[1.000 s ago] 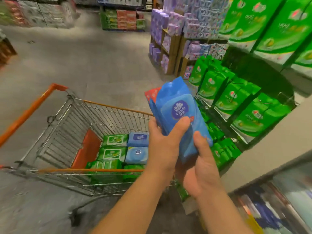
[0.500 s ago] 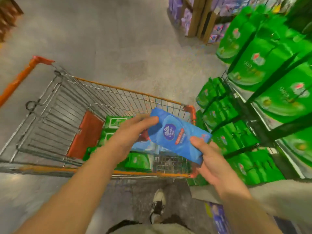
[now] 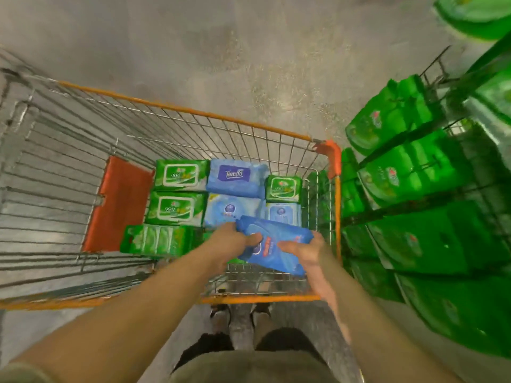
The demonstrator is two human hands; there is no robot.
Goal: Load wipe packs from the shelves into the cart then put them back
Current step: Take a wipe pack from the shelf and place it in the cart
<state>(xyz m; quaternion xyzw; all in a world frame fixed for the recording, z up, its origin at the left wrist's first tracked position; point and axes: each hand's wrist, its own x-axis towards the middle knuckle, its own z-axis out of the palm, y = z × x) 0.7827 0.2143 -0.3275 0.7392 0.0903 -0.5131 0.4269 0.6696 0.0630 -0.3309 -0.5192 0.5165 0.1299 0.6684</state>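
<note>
Blue wipe pack (image 3: pixel 272 246) between both hands.

- Blue wipe pack (image 3: pixel 272 248) has been lowered from chest height into the cart (image 3: pixel 177 107), just above the packs already loaded.
- Left hand (image 3: pixel 232 241) and right hand (image 3: pixel 304 251) have been brought down inside the basket.

Wire cart (image 3: pixel 193 125) — apparently seven wipe packs (image 3: pixel 177 208)

Bare forearms (image 3: pixel 154 308), khaki shorts (image 3: pixel 249 366), and seemingly dark, blurred shoes (image 3: pixel 221 316).
</note>
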